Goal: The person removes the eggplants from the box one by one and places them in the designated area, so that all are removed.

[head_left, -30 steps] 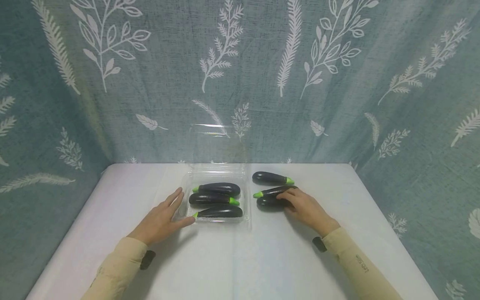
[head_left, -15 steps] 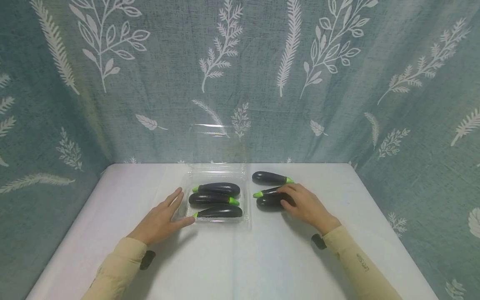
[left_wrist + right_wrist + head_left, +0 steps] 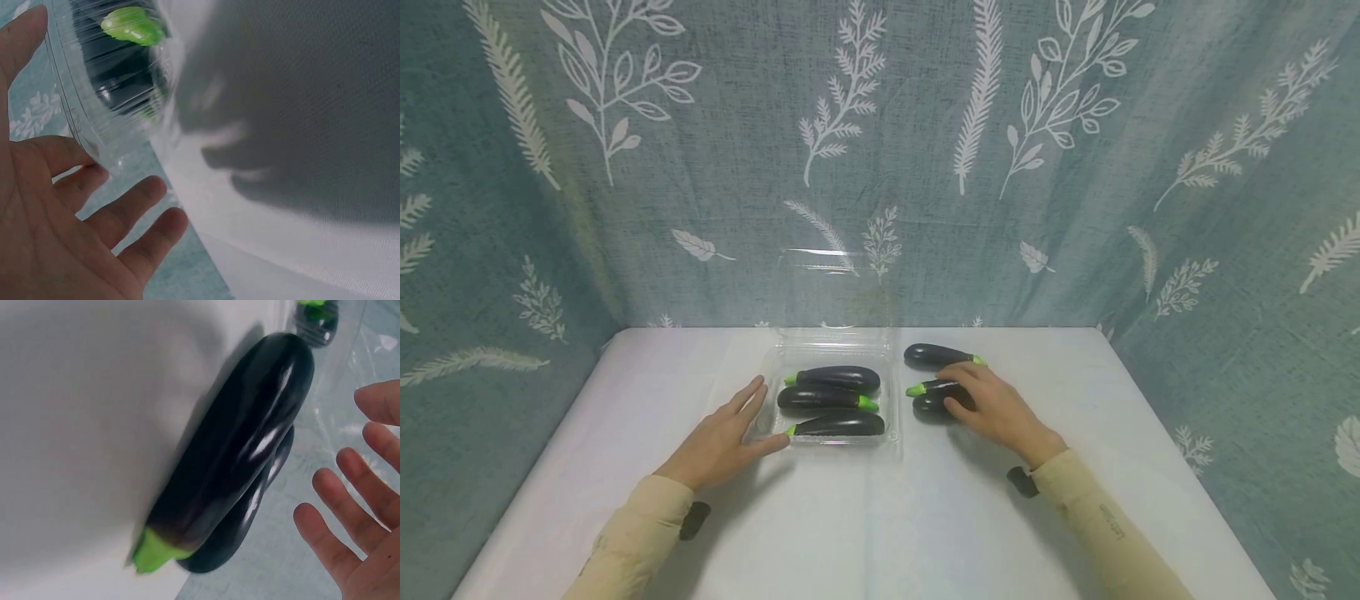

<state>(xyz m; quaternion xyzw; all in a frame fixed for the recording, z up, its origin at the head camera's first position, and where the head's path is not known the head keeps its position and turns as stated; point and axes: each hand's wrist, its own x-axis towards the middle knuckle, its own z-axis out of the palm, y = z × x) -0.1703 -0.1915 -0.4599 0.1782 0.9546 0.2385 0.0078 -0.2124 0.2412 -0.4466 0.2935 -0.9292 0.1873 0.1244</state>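
Observation:
In the head view my left hand [image 3: 718,442] is spread beside the clear plastic clamshell box [image 3: 893,408], fingertips at its left edge and thumb at its front corner. Three dark eggplants lie inside: a back one [image 3: 838,378], a middle one [image 3: 820,397] and a front one [image 3: 844,424]. My right hand [image 3: 996,408] hovers over the loose eggplants to the right of the box, partly hiding the near eggplant [image 3: 931,406] and the green-tipped eggplant [image 3: 936,387] behind it. From the right wrist, its fingers [image 3: 350,500] look spread and apart from the large eggplant [image 3: 231,444].
The box's transparent lid [image 3: 835,292] stands raised at the back, against the patterned curtain [image 3: 925,167]. Another loose eggplant [image 3: 928,355] lies behind the right hand. White cloth covers the table [image 3: 865,525].
My right hand has shifted left and slightly away from me over the loose eggplants, covering more of them. The left hand and the box stay put.

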